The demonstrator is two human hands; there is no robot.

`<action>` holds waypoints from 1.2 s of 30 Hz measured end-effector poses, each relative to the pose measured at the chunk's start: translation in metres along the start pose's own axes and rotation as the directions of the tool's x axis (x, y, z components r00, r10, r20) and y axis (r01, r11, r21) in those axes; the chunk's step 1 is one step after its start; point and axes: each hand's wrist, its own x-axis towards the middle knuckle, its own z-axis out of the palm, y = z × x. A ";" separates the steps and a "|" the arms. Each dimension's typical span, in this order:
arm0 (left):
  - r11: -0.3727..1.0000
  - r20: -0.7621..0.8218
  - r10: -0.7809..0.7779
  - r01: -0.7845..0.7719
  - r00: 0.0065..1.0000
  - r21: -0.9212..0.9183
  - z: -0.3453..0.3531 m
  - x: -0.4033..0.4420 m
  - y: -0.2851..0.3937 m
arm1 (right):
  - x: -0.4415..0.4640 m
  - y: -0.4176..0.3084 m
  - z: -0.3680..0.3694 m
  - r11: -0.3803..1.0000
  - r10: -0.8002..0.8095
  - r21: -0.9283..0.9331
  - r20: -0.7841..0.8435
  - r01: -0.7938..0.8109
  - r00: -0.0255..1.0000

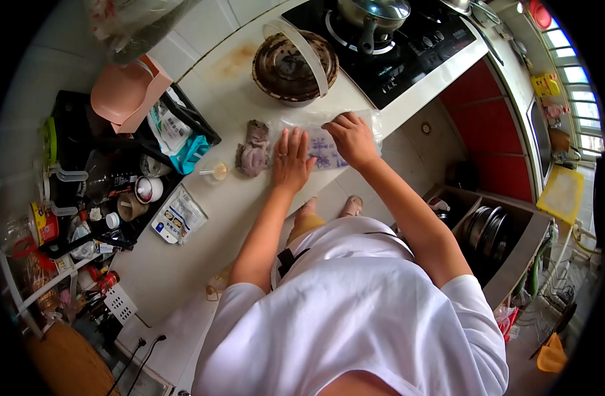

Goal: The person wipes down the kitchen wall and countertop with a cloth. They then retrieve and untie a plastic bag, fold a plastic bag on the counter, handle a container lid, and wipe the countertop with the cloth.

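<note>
A clear plastic bag (pixel 325 153) with purple printing lies flat on the countertop near its front edge. My left hand (pixel 291 162) rests flat on the bag's left part, fingers stretched out, with a ring on one finger. Over the bag's right part, my right hand (pixel 352 140) has its fingers bent together at the plastic; what its fingertips hold is hidden. A crumpled greyish cloth (pixel 254 149) lies just left of my left hand. Behind the bag stands a round brown-patterned container (pixel 294 66) with a pale handle.
At the back right is a black stove (pixel 408 59) with a lidded pot (pixel 375 13). A black rack (pixel 71 132) of jars and packets stands on the left, near a white-and-blue packet (pixel 178 214) and a small clear cup (pixel 215 171). An open drawer (pixel 513 224) holds metal dishes.
</note>
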 end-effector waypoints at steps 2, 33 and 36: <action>1.000 0.006 0.001 -0.001 1.000 0.002 0.001 -0.001 -0.001 | 0.011 0.002 0.021 1.000 -0.008 -0.027 0.038 0.009 0.999; 0.999 0.132 -0.012 0.007 0.991 0.036 0.000 0.026 -0.012 | -0.048 0.028 0.033 0.938 0.295 -0.250 0.209 -0.241 0.932; 0.997 0.114 -0.005 -0.003 0.993 0.071 -0.001 0.030 -0.012 | -0.055 0.036 0.027 0.917 0.320 -0.314 0.205 -0.247 0.925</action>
